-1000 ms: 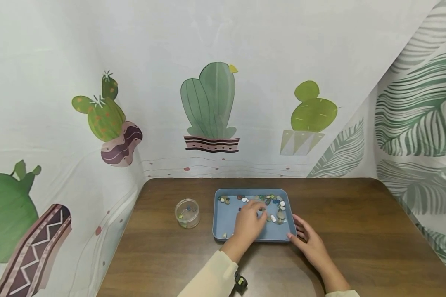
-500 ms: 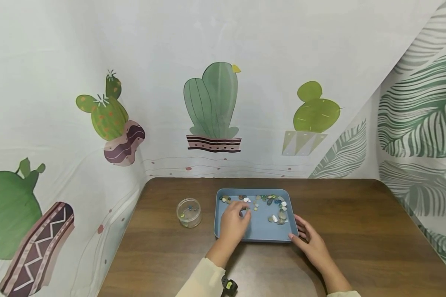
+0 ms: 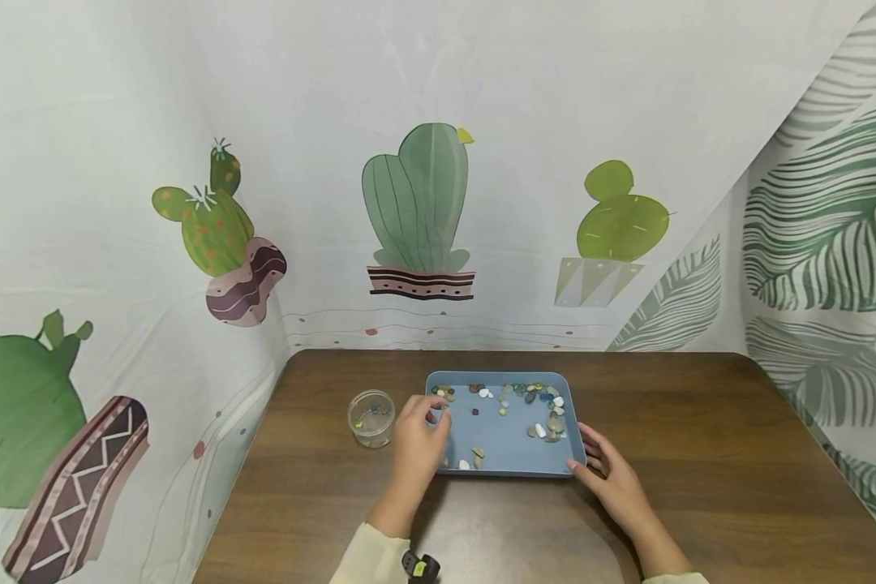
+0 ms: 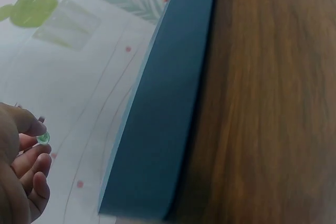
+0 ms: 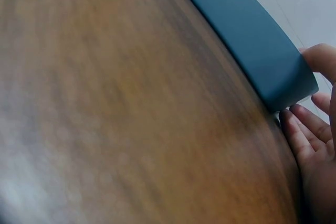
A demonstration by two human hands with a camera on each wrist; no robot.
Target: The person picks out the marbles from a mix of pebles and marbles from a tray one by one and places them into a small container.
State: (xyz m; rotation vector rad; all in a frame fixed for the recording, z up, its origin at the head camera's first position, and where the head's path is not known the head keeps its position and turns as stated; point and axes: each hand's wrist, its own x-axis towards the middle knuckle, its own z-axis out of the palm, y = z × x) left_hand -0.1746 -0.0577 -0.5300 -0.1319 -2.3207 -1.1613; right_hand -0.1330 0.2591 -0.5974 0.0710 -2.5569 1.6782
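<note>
My left hand [image 3: 418,435] is over the left edge of the blue tray [image 3: 511,454], thumb and forefinger pinching a small clear-and-green glass marble [image 4: 43,138]. In the left wrist view the other fingers curl loosely below it. At the tray's near right corner, my right hand [image 3: 616,478] grips the tray, with the thumb at the rim [image 5: 321,59] and the fingers against the outer side. Pebbles and glass pieces lie inside: a large group [image 3: 555,423] along the right, white and tan stones [image 3: 478,458] near the front, one dark red piece [image 3: 475,412] midway.
Left of the tray stands a round clear jar [image 3: 371,418] with a few small coloured glass pieces in it. The brown wooden table [image 3: 672,405] meets a cactus-printed cloth backdrop [image 3: 511,203] at its far edge.
My left hand has moved left across the tray to its left edge with the marble, uncovering the stones in the middle and front. The right hand stays at the tray's corner.
</note>
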